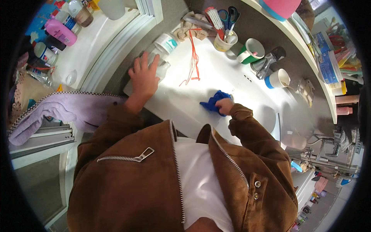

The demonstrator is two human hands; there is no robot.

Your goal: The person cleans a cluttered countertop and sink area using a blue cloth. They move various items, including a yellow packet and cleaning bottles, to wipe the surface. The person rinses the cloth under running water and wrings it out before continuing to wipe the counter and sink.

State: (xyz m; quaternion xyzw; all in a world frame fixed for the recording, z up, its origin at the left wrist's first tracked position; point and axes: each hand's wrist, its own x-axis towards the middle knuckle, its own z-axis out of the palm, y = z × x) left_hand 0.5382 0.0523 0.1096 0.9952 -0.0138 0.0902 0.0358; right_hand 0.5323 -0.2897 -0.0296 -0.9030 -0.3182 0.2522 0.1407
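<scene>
My right hand grips a blue cloth down in the white sink. Over the sink's left end, my left hand has its fingers spread, beside clear plastic containers; whether it touches them I cannot tell. A clear jar with a label lies just beyond those fingers. Red plastic strands are spread on the white surface ahead of the cloth.
Along the back stand a cup with scissors and a brush, a green-and-white cup, a faucet and a blue-and-white cup. A shelf curves above them. A lilac towel hangs at left near bottles on a sill.
</scene>
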